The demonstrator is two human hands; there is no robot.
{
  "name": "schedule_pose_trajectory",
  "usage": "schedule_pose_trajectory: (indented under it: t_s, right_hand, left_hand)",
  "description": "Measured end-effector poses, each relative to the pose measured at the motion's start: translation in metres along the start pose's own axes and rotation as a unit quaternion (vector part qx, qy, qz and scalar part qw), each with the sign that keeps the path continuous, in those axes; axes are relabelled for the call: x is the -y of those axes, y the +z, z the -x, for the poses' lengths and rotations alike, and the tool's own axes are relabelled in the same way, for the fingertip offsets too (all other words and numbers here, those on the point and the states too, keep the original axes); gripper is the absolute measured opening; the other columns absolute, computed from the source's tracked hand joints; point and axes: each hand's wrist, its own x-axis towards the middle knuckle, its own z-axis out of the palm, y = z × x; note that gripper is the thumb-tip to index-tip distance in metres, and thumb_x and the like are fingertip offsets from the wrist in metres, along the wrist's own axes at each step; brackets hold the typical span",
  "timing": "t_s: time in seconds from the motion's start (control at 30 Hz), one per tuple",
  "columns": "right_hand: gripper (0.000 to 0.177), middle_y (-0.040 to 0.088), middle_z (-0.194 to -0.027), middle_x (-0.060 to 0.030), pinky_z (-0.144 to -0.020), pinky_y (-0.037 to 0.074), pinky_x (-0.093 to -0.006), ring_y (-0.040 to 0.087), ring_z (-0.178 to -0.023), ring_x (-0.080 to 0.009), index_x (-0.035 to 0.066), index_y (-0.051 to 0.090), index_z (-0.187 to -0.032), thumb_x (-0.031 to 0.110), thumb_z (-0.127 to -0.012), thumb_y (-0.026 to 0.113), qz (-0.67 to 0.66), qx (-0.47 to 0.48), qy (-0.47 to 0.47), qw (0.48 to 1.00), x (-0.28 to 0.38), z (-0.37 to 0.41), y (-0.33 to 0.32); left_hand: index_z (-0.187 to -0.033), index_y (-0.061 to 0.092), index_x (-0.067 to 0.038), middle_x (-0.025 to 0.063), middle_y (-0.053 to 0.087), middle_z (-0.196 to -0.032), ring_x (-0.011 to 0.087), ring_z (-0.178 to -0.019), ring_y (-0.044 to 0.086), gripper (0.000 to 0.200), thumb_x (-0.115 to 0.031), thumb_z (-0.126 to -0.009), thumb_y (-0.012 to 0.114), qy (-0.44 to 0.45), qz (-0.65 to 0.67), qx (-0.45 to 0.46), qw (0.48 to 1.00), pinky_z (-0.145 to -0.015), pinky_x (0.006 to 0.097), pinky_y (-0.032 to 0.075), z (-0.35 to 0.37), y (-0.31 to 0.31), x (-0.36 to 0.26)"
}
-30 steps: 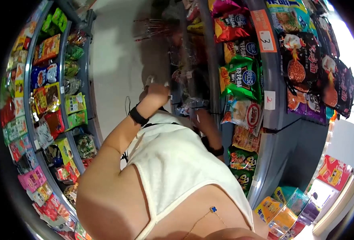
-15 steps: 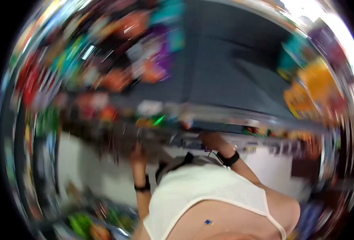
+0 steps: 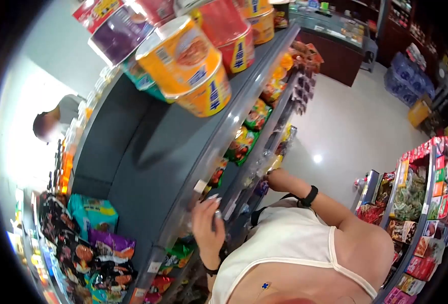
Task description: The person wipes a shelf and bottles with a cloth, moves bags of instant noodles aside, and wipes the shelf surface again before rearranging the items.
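Observation:
My left hand (image 3: 208, 228) is raised beside the front edge of the grey shelf (image 3: 153, 172), its fingers stretched up and apart with nothing in them. A white price tag (image 3: 200, 187) is fixed to the edge just above its fingertips. Farther along the same rack is my right hand (image 3: 281, 181), at a lower shelf near some clear plastic. Its fingers look curled, and what they hold, if anything, is hidden. Green snack packets (image 3: 243, 144) lie on the shelf below. Yellow instant noodle tubs (image 3: 183, 66) are stacked on the upper shelf.
Black noodle packets (image 3: 77, 248), a teal packet (image 3: 93, 215) and a purple packet (image 3: 112, 243) fill the shelf's near end. Another snack rack (image 3: 411, 213) stands on the right. A glass counter (image 3: 330, 30) is at the back. Someone (image 3: 57, 119) is beyond the shelf.
The view has turned, so the shelf now runs diagonally and the floor and right-hand rack show. My left hand has come up to the shelf edge; my right hand stays low by the rack.

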Motion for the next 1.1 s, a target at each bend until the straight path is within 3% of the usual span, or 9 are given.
schedule_pose_trajectory:
  t_s: [0.13,0.3,0.4,0.53,0.67,0.83,0.93,1.03,1.1]
  right_hand:
    - [0.017,0.063,-0.087,-0.0151,-0.072,0.050,-0.0419,0.061,-0.081,-0.0347,0.004,0.063,-0.095,0.008,-0.080,0.056,-0.079,-0.104,0.048,0.990,-0.042,0.048,-0.024]
    - [0.020,0.062,-0.090,-0.0160,-0.072,0.048,-0.0406,0.059,-0.083,-0.0339,0.004,0.062,-0.100,0.004,-0.080,0.057,-0.195,-0.230,0.058,0.952,-0.042,0.080,-0.110]
    - [0.026,0.063,-0.095,-0.0131,-0.073,0.048,-0.0360,0.060,-0.081,-0.0277,0.004,0.060,-0.106,0.002,-0.081,0.057,-0.184,-0.328,-0.030,0.926,-0.045,0.068,-0.164]
    - [0.030,0.062,-0.106,-0.0099,-0.074,0.047,-0.0306,0.059,-0.086,-0.0217,0.005,0.058,-0.112,-0.003,-0.082,0.056,-0.132,-0.405,-0.071,0.902,-0.023,0.037,-0.256]
    - [0.033,0.060,-0.112,-0.0117,-0.088,0.043,-0.0342,0.057,-0.102,-0.0276,0.004,0.056,-0.115,-0.001,-0.083,0.057,0.038,-0.545,-0.223,0.808,0.020,-0.009,-0.350]
    - [0.039,0.054,-0.125,-0.0152,-0.095,0.042,-0.0399,0.051,-0.116,-0.0311,0.007,0.053,-0.124,0.022,-0.088,0.059,0.264,-0.593,-0.242,0.721,0.021,-0.103,-0.441]
    - [0.039,0.060,-0.118,-0.0155,-0.093,0.042,-0.0413,0.056,-0.111,-0.0313,0.006,0.058,-0.119,0.031,-0.089,0.056,0.252,-0.476,-0.136,0.832,0.021,-0.140,-0.465]
    - [0.033,0.065,-0.102,-0.0163,-0.090,0.043,-0.0419,0.061,-0.097,-0.0336,0.004,0.064,-0.106,0.031,-0.089,0.055,0.178,-0.429,-0.114,0.878,0.032,-0.142,-0.481]
    - [0.030,0.066,-0.092,-0.0171,-0.087,0.044,-0.0415,0.061,-0.088,-0.0361,0.004,0.065,-0.099,0.030,-0.088,0.056,0.262,-0.488,-0.169,0.815,0.033,-0.146,-0.489]
  left_hand:
    - [-0.105,0.062,-0.002,0.0130,0.062,-0.109,0.0312,-0.103,0.057,0.024,-0.004,-0.083,0.051,0.135,-0.223,-0.168,0.951,-0.099,0.0501,0.035,-0.058,-0.009,-0.001]
    - [-0.109,0.061,-0.005,0.0110,0.058,-0.116,0.0284,-0.112,0.052,0.029,-0.020,-0.084,0.056,-0.036,-0.372,-0.216,0.902,-0.102,0.0541,0.031,-0.111,0.015,0.028]
    - [-0.109,0.061,-0.007,0.0103,0.057,-0.118,0.0278,-0.115,0.050,0.033,-0.026,-0.083,0.057,-0.092,-0.417,-0.199,0.882,-0.103,0.0553,0.029,-0.115,0.017,0.029]
    - [-0.108,0.062,-0.007,0.0097,0.058,-0.116,0.0281,-0.111,0.051,0.032,-0.024,-0.082,0.057,-0.103,-0.415,-0.189,0.884,-0.102,0.0553,0.031,-0.110,0.014,0.035]
    - [-0.107,0.062,-0.006,0.0125,0.059,-0.112,0.0293,-0.108,0.052,0.032,-0.027,-0.083,0.056,-0.126,-0.395,-0.190,0.890,-0.101,0.0569,0.030,-0.110,0.016,0.036]
    - [-0.103,0.062,-0.005,0.0143,0.059,-0.106,0.0295,-0.105,0.053,0.032,-0.030,-0.084,0.055,-0.152,-0.391,-0.171,0.891,-0.102,0.0570,0.030,-0.107,0.017,0.038]
    - [-0.101,0.062,-0.005,0.0143,0.059,-0.104,0.0293,-0.103,0.053,0.031,-0.030,-0.084,0.055,-0.156,-0.386,-0.173,0.893,-0.103,0.0561,0.029,-0.107,0.017,0.038]
    - [-0.099,0.062,-0.005,0.0133,0.059,-0.101,0.0288,-0.101,0.053,0.030,-0.030,-0.085,0.054,-0.158,-0.385,-0.180,0.891,-0.103,0.0552,0.029,-0.106,0.017,0.037]
    - [-0.097,0.063,-0.005,0.0128,0.059,-0.100,0.0285,-0.100,0.054,0.029,-0.030,-0.085,0.055,-0.155,-0.394,-0.188,0.886,-0.103,0.0551,0.030,-0.108,0.019,0.036]
